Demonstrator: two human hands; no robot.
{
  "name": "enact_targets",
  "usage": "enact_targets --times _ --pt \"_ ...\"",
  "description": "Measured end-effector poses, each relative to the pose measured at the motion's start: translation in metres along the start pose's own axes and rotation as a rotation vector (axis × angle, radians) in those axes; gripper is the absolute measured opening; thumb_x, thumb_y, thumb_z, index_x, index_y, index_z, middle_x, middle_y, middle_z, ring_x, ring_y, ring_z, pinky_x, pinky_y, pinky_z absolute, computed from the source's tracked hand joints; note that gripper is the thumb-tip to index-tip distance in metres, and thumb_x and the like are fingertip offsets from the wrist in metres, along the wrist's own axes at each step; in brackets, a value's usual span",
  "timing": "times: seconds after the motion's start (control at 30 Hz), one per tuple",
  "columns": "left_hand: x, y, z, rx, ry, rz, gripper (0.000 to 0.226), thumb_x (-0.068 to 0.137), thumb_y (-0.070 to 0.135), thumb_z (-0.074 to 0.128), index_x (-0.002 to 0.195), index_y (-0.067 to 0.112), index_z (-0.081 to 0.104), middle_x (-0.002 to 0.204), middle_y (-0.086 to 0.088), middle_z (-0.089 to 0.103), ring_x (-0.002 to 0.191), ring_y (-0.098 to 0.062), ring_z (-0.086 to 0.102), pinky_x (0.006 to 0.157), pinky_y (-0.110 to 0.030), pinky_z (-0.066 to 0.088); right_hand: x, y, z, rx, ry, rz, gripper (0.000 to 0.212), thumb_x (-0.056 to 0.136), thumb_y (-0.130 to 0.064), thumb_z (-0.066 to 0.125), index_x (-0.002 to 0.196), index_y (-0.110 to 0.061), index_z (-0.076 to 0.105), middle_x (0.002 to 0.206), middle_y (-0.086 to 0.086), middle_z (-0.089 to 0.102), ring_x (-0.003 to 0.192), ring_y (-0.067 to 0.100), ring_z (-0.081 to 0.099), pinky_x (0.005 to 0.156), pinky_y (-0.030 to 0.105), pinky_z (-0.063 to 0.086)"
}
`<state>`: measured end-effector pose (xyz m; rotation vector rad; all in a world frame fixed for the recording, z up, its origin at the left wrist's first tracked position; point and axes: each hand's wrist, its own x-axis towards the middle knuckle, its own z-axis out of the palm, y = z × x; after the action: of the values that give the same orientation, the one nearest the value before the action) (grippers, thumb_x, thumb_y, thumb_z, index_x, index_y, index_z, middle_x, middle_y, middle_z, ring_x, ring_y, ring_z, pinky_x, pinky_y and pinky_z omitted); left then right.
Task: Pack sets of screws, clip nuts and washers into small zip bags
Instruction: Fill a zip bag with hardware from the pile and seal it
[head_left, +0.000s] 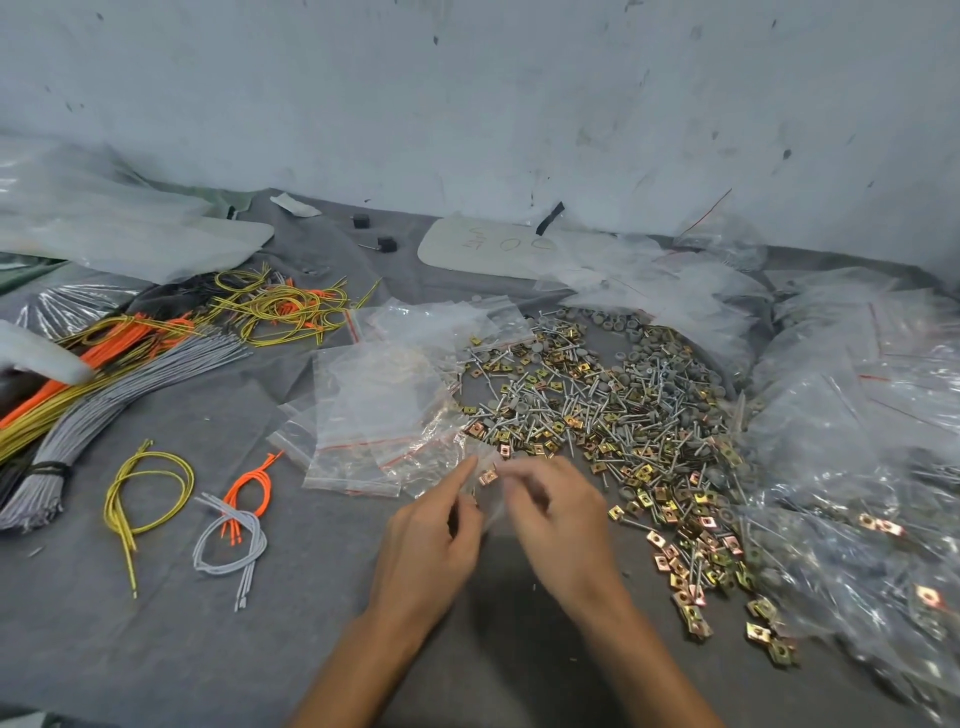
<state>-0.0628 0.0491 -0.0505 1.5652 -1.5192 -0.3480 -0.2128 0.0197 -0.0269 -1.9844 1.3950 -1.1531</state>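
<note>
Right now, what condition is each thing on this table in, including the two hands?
Left hand: pinching a small clear bag.
Right hand: fingers at the bag's mouth, blurred.
Small zip bag: held up, one clip nut visible at it.
Empty zip bags: loose pile, flat.
Screws, clip nuts and washers: mixed heap, unsorted.
Grey cord bundle: tied.
Filled bags: heaped at right.

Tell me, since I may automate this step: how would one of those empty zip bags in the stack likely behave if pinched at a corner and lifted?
The empty zip bags look like thin clear film with wrinkles, so one would probably droop, not stay flat. They overlap loosely, so a neighbour may slide or cling. Likely very light; a push could scatter them.
</note>
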Motion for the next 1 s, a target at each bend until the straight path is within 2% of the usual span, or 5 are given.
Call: enact_targets --times 0.1,0.33,0.53,0.83,1.0 --pt "0.002 0.002 0.001 0.006 0.017 -0.027 0.044 0.089 0.027 0.053 0.131 0.029 0.065 0.069 -0.003 0.063 0.065 -0.018 0.055 0.063 -0.033 0.045 0.025 0.016 -0.005 -0.162 -0.022 0.056 0.014 0.096 -0.024 0.058 0.098 -0.035 0.066 0.096 -0.016 0.059 0.087 0.003 0.057 0.076 0.024 0.046" --pt "0.001 0.001 0.001 -0.035 0.019 -0.039 0.045 0.090 0.027 0.052 0.134 0.034 0.061 0.064 0.008 0.057 0.058 -0.010 0.050 0.058 -0.031 0.047 0.055 0.028 0.013 -0.469 -0.357 -0.054 0.038 0.100 -0.033 0.055 0.138 -0.028 0.056 0.117 0.002 0.050 0.109 0.023 0.048 0.087 0.036 0.044" --pt "0.001 -0.002 0.001 -0.018 0.013 -0.045 0.045 0.091 0.031 0.051 0.134 0.035 0.060 0.078 0.014 0.058 0.062 -0.015 0.054 0.060 -0.033 0.049 0.052 0.032 0.001 -0.480 -0.376 -0.037 0.018 0.100 -0.021 0.053 0.116 -0.021 0.062 0.110 0.003 0.054 0.102 0.027 0.055 0.086 0.039 0.046" --pt "0.000 -0.002 0.000 -0.006 -0.009 -0.053 0.049 0.091 0.041 0.044 0.140 0.042 0.051 0.067 0.021 0.057 0.057 -0.005 0.049 0.058 -0.035 0.050 0.031 0.013 -0.029 0.207 -0.135 0.290 0.014 0.097 -0.013 0.062 0.099 -0.024 0.071 0.088 0.001 0.071 0.082 0.018 0.068 0.068 0.030 0.058" --pt "0.000 -0.004 0.001 -0.019 -0.001 -0.050 0.050 0.090 0.041 0.044 0.139 0.043 0.051 0.073 -0.001 0.062 0.064 -0.018 0.056 0.061 -0.036 0.052 0.002 -0.007 -0.018 0.325 -0.154 0.249 0.012 0.090 -0.011 0.070 0.092 -0.022 0.071 0.083 -0.007 0.074 0.079 0.008 0.069 0.069 0.027 0.057"
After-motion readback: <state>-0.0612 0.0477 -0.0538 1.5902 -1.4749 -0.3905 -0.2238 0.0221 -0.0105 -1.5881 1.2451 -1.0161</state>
